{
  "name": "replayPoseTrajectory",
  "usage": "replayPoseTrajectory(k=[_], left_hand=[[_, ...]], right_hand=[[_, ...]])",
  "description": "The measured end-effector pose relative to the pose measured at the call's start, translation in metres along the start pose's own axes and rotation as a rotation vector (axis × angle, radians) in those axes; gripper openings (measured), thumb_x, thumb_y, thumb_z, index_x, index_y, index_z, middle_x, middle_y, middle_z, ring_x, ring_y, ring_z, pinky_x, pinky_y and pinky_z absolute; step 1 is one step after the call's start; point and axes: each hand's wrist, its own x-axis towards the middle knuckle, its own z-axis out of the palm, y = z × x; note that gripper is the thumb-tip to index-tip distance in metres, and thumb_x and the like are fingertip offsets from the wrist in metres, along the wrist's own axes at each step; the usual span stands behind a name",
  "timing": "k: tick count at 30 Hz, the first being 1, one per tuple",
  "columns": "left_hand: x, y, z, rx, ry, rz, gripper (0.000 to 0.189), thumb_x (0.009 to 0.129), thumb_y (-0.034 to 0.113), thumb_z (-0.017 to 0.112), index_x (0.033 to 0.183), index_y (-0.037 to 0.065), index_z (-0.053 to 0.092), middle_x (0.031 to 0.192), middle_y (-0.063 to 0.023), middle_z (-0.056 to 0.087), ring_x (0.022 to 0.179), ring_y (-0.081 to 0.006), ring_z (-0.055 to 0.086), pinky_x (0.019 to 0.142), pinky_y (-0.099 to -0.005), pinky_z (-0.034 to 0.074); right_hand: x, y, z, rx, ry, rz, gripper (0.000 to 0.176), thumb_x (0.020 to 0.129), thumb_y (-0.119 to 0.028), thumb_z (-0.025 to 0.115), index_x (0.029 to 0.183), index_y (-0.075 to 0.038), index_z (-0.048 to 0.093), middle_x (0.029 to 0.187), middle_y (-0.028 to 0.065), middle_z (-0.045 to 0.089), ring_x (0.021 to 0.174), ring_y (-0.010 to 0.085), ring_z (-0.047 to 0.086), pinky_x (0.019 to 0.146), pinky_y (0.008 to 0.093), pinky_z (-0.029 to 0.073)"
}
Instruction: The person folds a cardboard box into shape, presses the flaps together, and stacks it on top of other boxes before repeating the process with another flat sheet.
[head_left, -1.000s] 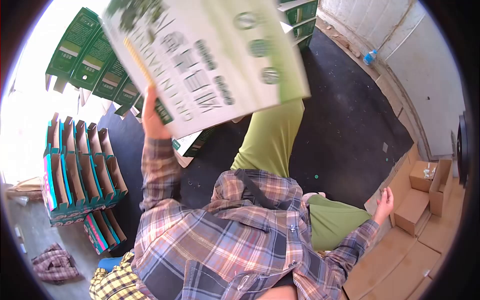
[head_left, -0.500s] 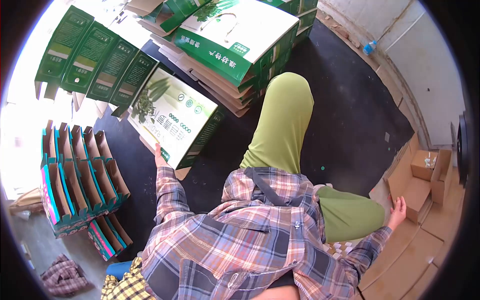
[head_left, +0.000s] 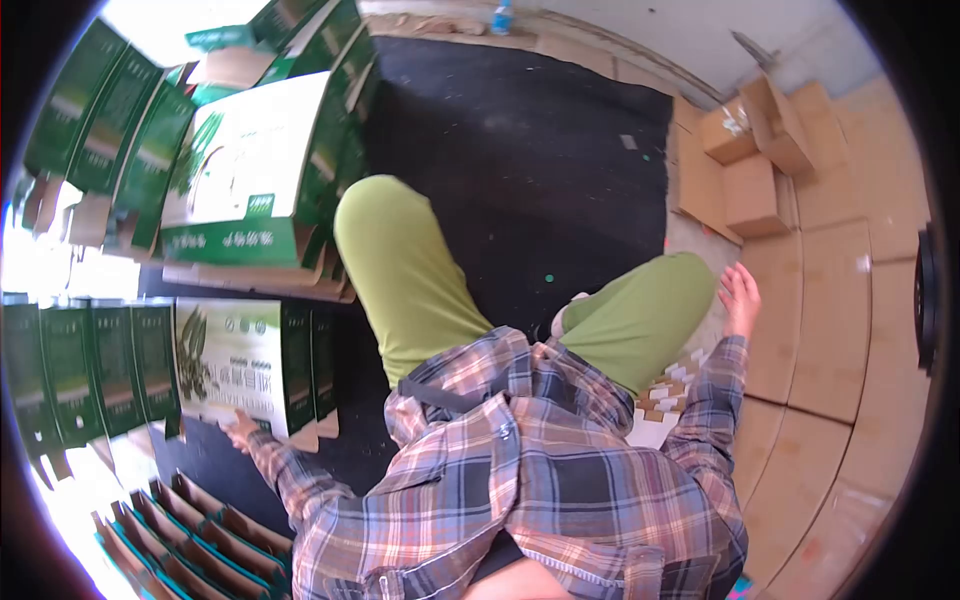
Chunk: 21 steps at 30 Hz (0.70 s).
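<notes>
My left hand (head_left: 242, 431) is at the lower edge of a white and green printed carton (head_left: 240, 350). One finger or thumb lies over the edge, and the hand looks closed on it, though blur softens the detail. Vegetable pictures and lettering cover the carton's white face. A row of dark green panels (head_left: 100, 360) runs left from it. On the right, my right hand (head_left: 740, 296) is held with its fingers apart and nothing in it, above brown cardboard boxes (head_left: 770, 320).
A stack of green and white cartons (head_left: 250, 150) stands beyond my left hand. Teal-edged cardboard trays (head_left: 190, 540) sit at lower left. Black sheeting (head_left: 520, 150) covers the floor. An opened brown box (head_left: 760, 190) is at right, and a blue bottle (head_left: 502, 18) stands by the wall.
My view has swung to the right, so the cartons appear farther left. My left hand remains at the carton's edge. The right hand's fingers have spread more.
</notes>
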Motion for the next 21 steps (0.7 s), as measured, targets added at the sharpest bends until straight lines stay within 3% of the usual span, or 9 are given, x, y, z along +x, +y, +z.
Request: replayPoseTrajectory(k=[1,3,4,5,10,13,15,17,21], left_hand=[[-0.016,0.011,-0.007,0.218,0.291,0.283,0.062,0.083,0.047,0.062,0.124,0.001,0.053,0.126,-0.0154,0.052,0.110,-0.0276,0.052,0.090,-0.0390,0.044],[-0.078,0.075,-0.046,-0.313,0.083,0.510,0.052,0.088,0.036,0.060,0.126,0.003,0.051,0.127,-0.0144,0.050,0.111,-0.0250,0.051,0.086,-0.0360,0.047],[-0.078,0.093,-0.032,-0.718,-0.166,0.590,0.043,0.092,0.027,0.056,0.129,0.007,0.047,0.126,-0.0118,0.051,0.109,-0.0212,0.052,0.083,-0.0331,0.047],[-0.145,0.140,-0.063,-0.853,-0.373,0.563,0.042,0.094,0.020,0.052,0.133,0.008,0.043,0.125,-0.0101,0.051,0.107,-0.0183,0.052,0.082,-0.0319,0.047],[-0.346,0.258,-0.102,-1.084,-1.594,0.816,0.063,0.093,0.039,0.050,0.142,0.008,0.025,0.128,-0.0132,0.046,0.114,-0.0238,0.048,0.085,-0.0362,0.049],[-0.409,0.300,-0.084,-1.176,-2.217,0.656,0.068,0.092,0.045,0.048,0.143,0.007,0.022,0.128,-0.0127,0.046,0.116,-0.0256,0.047,0.088,-0.0390,0.048],[-0.444,0.319,-0.060,-1.024,-2.152,0.611,0.064,0.094,0.042,0.046,0.142,0.007,0.024,0.127,-0.0110,0.047,0.114,-0.0238,0.048,0.086,-0.0383,0.048],[-0.479,0.322,-0.033,-0.618,-1.824,0.855,0.044,0.095,0.025,0.050,0.135,0.009,0.041,0.121,-0.0068,0.053,0.102,-0.0164,0.054,0.079,-0.0324,0.049],[-0.511,0.305,0.023,-0.259,-1.975,0.811,0.037,0.093,0.022,0.055,0.128,0.010,0.050,0.112,-0.0050,0.059,0.095,-0.0144,0.057,0.075,-0.0296,0.050]], right_hand=[[-0.001,0.001,-0.001,0.022,-0.007,0.004,0.039,0.090,-0.029,0.057,0.124,-0.010,0.053,0.116,0.0074,0.060,0.102,0.0189,0.059,0.081,0.0327,0.047],[-0.021,-0.015,0.009,0.042,-0.016,0.008,0.039,0.090,-0.029,0.058,0.124,-0.010,0.052,0.116,0.0074,0.060,0.100,0.0176,0.058,0.080,0.0326,0.047],[-0.027,-0.016,0.012,0.102,-0.021,0.022,0.039,0.091,-0.028,0.057,0.124,-0.009,0.052,0.114,0.0078,0.060,0.097,0.0165,0.059,0.077,0.0306,0.047],[-0.031,-0.017,0.013,0.166,-0.027,0.029,0.038,0.091,-0.027,0.056,0.124,-0.008,0.052,0.112,0.0083,0.061,0.095,0.0154,0.060,0.075,0.0287,0.048],[-0.062,-0.047,0.010,0.379,-0.116,0.056,0.039,0.093,-0.026,0.054,0.126,-0.006,0.049,0.112,0.0092,0.060,0.095,0.0153,0.059,0.073,0.0276,0.049],[-0.075,-0.052,-0.015,0.487,-0.232,0.008,0.039,0.094,-0.026,0.052,0.126,-0.005,0.048,0.112,0.0097,0.059,0.095,0.0159,0.059,0.074,0.0279,0.049],[-0.081,-0.040,-0.038,0.482,-0.237,-0.030,0.039,0.095,-0.026,0.051,0.127,-0.005,0.047,0.114,0.0100,0.059,0.096,0.0160,0.059,0.075,0.0281,0.048],[-0.085,0.006,-0.058,0.484,-0.081,0.009,0.036,0.094,-0.026,0.051,0.123,-0.005,0.051,0.109,0.0093,0.061,0.091,0.0150,0.060,0.071,0.0276,0.049],[-0.127,0.151,-0.101,0.288,0.344,0.511,0.032,0.089,-0.030,0.058,0.111,-0.007,0.058,0.098,0.0045,0.065,0.082,0.0137,0.062,0.064,0.0276,0.049]])
